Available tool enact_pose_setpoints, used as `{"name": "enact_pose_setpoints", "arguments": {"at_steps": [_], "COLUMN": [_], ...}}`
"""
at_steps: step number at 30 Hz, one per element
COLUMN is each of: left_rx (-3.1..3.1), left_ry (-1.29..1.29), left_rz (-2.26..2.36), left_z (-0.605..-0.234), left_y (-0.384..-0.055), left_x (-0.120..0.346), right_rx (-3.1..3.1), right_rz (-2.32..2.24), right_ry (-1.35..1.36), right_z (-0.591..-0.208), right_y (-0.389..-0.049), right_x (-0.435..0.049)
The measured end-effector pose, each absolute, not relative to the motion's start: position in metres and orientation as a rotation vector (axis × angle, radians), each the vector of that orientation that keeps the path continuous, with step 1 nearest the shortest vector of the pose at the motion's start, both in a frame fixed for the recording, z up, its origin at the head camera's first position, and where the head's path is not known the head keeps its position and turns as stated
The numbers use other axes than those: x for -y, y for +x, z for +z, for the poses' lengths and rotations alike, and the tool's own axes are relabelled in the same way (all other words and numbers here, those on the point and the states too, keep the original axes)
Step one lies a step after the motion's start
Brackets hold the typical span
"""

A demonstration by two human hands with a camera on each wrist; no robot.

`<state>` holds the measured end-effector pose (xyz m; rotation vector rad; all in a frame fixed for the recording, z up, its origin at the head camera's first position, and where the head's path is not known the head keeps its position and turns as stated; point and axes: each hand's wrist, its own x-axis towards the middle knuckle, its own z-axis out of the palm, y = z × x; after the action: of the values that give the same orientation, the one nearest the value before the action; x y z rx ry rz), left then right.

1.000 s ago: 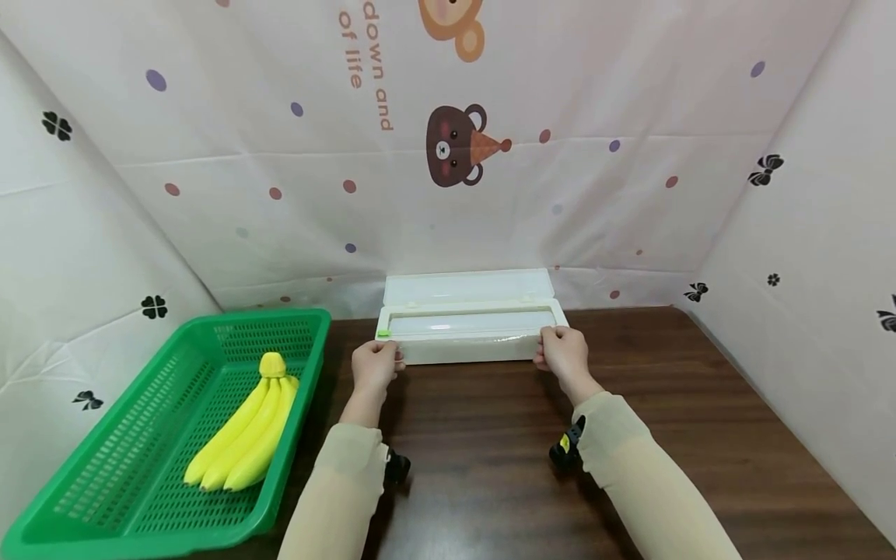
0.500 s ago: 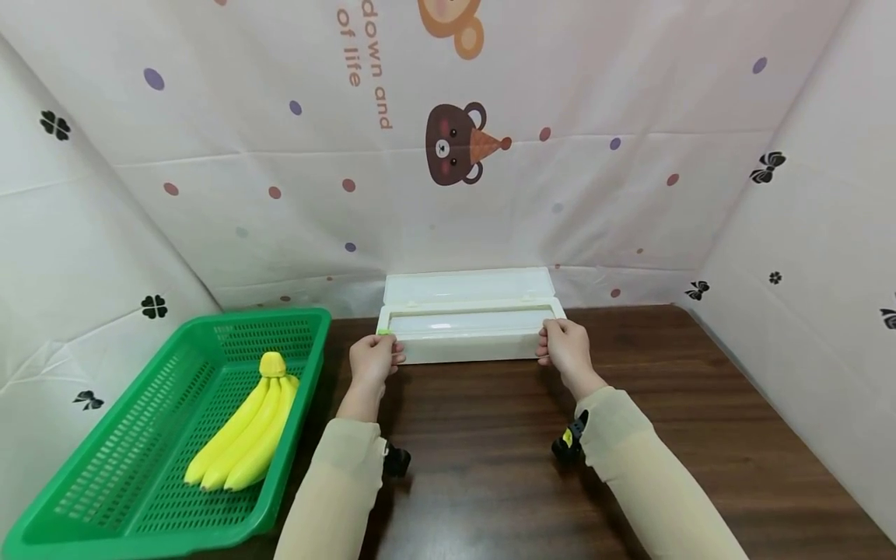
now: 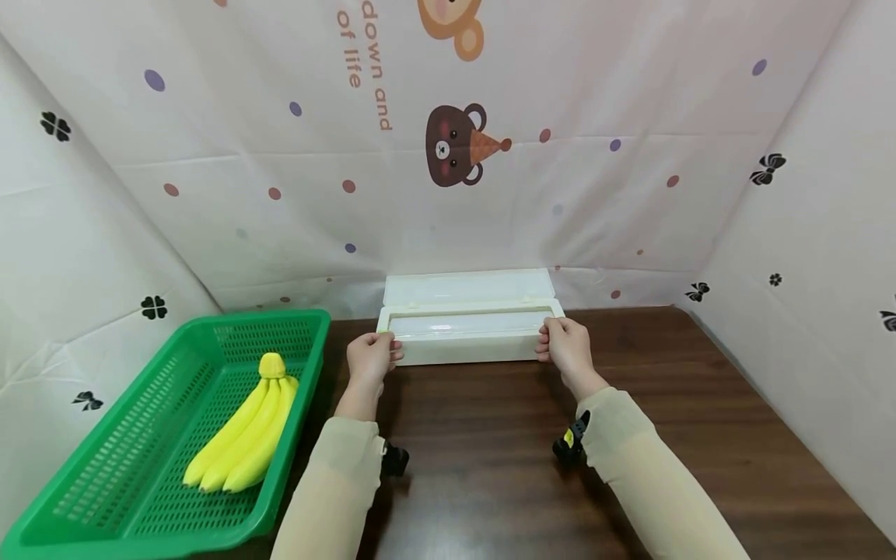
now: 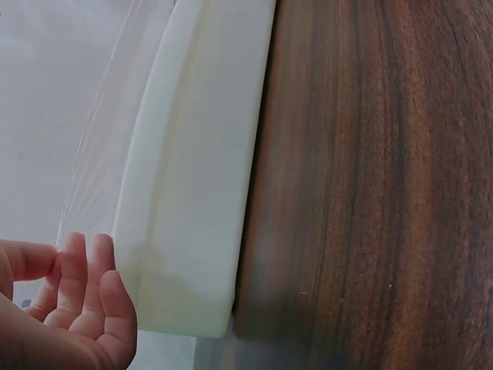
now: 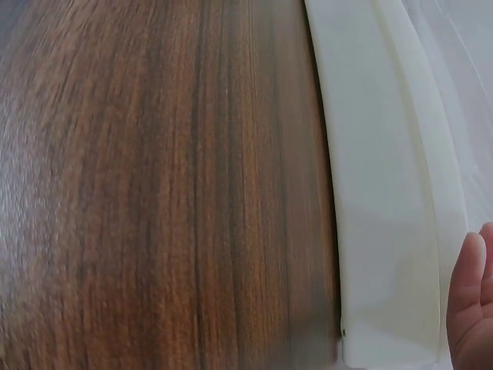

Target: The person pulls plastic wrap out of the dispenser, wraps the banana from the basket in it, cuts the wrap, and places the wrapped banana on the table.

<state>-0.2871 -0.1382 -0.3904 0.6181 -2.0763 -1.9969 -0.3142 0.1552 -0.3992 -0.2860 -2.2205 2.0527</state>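
Since the frame of a second ago, both hands have shifted slightly up and outward along the front of the white box (image 3: 472,351), whose front face looked rumpled then and looks smooth now; the box itself stays put. In the head view, the left hand (image 3: 369,360) is at the box's left front corner and the right hand (image 3: 565,348) at its right front corner, each with thumb and forefinger drawn together and the other fingers curled. The box lies lengthwise against the patterned backdrop (image 3: 490,225) at the far side of the dark wooden table (image 3: 483,443), its pale lid (image 3: 469,288) tipped back and a long roll (image 3: 455,323) visible in its opening. Well to the left, a green basket (image 3: 140,547) holds a bunch of bananas (image 3: 245,432), stems pointing toward the backdrop. Light sleeves (image 3: 658,474) cover the forearms. In the left wrist view, the left hand's thumb and forefinger pinch a corner of clear film (image 4: 100,169), which stretches away tautly above the box's edge, while the remaining fingers are bent loosely. In the right wrist view, only part of the right hand shows, just beside the box's end; its pinch is out of frame there.
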Motion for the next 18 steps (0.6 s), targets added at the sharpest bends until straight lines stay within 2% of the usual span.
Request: {"name": "enact_pose_setpoints", "arguments": {"at_steps": [18], "left_rx": [2.02], "left_ry": [0.592], "left_rz": [-2.036], "left_z": [-0.3812], "left_y": [-0.2864], "left_x": [0.1387], "right_rx": [2.218], "right_rz": [2.028], "right_ry": [-0.196], "right_z": [-0.3934], "right_y": [-0.3117], "right_x": [-0.1607]}}
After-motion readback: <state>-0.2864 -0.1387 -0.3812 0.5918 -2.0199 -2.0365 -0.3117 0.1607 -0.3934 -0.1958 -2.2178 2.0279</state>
